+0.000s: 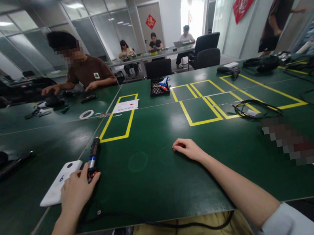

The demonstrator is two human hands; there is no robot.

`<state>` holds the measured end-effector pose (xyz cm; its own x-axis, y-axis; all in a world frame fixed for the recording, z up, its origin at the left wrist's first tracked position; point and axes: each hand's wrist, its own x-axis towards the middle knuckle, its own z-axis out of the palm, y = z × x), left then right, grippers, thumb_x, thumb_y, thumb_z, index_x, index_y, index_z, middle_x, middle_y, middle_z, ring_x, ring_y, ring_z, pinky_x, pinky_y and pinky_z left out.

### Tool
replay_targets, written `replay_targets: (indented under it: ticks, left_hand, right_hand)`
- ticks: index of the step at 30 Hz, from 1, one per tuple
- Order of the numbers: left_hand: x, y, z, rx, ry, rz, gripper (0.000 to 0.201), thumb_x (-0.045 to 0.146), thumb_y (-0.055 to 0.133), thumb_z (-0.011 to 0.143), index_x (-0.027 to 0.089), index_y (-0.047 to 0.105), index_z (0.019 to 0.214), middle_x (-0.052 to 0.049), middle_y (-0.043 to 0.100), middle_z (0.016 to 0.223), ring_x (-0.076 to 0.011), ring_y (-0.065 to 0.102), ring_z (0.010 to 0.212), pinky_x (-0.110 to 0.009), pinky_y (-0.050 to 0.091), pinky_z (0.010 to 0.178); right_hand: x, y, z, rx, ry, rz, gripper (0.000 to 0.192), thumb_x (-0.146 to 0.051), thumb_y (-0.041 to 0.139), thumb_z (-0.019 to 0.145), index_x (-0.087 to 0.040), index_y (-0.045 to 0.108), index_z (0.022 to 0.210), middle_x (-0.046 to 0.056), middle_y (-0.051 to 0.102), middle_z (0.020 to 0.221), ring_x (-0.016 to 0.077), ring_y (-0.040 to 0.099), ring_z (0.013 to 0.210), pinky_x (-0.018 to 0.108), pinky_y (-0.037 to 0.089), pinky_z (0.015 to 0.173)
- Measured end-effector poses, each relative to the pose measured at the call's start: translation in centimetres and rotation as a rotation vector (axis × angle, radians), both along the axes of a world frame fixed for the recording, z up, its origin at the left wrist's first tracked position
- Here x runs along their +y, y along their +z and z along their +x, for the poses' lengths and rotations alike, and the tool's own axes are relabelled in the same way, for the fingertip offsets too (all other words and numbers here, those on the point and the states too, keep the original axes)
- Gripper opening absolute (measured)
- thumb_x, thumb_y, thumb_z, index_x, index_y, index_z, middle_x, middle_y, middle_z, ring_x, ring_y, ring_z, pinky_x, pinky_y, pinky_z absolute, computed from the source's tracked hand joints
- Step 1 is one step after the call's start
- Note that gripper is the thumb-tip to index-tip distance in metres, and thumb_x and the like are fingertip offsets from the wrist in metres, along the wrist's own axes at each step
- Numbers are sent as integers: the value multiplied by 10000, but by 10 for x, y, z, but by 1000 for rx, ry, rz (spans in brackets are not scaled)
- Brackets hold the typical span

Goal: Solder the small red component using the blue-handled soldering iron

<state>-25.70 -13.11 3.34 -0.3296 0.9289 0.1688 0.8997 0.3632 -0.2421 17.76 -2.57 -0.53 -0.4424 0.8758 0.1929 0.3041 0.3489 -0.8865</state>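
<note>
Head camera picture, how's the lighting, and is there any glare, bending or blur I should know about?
Head view: even ceiling light, soft sheen on the green table; strong glare from the bright doorway at the back; wide-angle bending curves the table edges and walls; left hand on the electric screwdriver and right hand are sharp; a pixelated patch hides something on the right.

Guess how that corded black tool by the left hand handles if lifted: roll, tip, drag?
The corded tool looks like a slim cylinder lying flat, so it may roll if nudged sideways. Its cable trails off the table edge and would probably tug back. It looks rigid. The left hand rests on its near end.
</note>
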Motion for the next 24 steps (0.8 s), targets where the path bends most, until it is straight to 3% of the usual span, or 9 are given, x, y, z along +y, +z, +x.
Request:
replay_targets:
  ticks: [4, 7, 12, 15, 17, 20, 24]
  left_hand:
    - [-10, 8, 21, 65, -78, 114, 541, 514, 373, 881, 144, 507, 1251, -168, 562, 1175, -323, 547, 1005, -389, 443, 783]
    - [-13, 15, 37, 36, -125, 94, 442, 453, 347, 886, 131, 594, 1064, -179, 575, 1111, -307, 582, 896, -366, 442, 692]
    - [-8, 29, 40, -30, 9, 61, 443, 466, 308, 889, 158, 619, 957, -151, 631, 1011, -287, 607, 754, -348, 421, 595]
    - [2, 38, 52, -192, -4, 71, 431, 495, 327, 886, 177, 595, 995, -122, 667, 915, -284, 627, 780, -331, 420, 609]
    - [11, 42, 75, -376, -97, 76, 386, 491, 359, 882, 202, 573, 1022, -89, 681, 924, -262, 638, 827, -314, 429, 648]
    - [29, 45, 125, -666, -345, 59, 322, 470, 393, 884, 234, 565, 1021, -37, 682, 937, -208, 634, 866, -278, 433, 706]
    - [55, 40, 194, -966, -598, -48, 335, 452, 392, 893, 223, 592, 1033, -1, 625, 778, -157, 594, 739, -254, 419, 679]
  right_hand:
    - [0, -1, 0, -7, 0, 7, 164, -271, 551, 851, -161, 672, 873, 31, 695, 805, 142, 599, 695, 252, 431, 666]
    - [1, -2, -1, -4, 2, 3, 165, -272, 550, 850, -162, 671, 872, 31, 694, 804, 145, 600, 697, 254, 433, 667]
    - [1, -3, -2, 14, 11, 2, 161, -273, 548, 850, -162, 663, 869, 31, 692, 803, 148, 606, 706, 258, 438, 679]
    - [1, -3, -2, 14, 14, -2, 161, -278, 549, 849, -163, 660, 866, 29, 690, 794, 149, 608, 705, 257, 440, 676]
    - [1, -2, -3, 15, 15, -4, 165, -280, 546, 853, -162, 660, 869, 29, 690, 793, 149, 610, 708, 256, 439, 674]
    - [0, 0, -3, 15, 12, -5, 167, -279, 541, 855, -162, 659, 869, 30, 690, 795, 148, 611, 714, 254, 437, 675]
    - [0, 0, -2, 30, 16, -23, 167, -280, 541, 852, -160, 654, 879, 32, 689, 804, 146, 611, 720, 258, 444, 685]
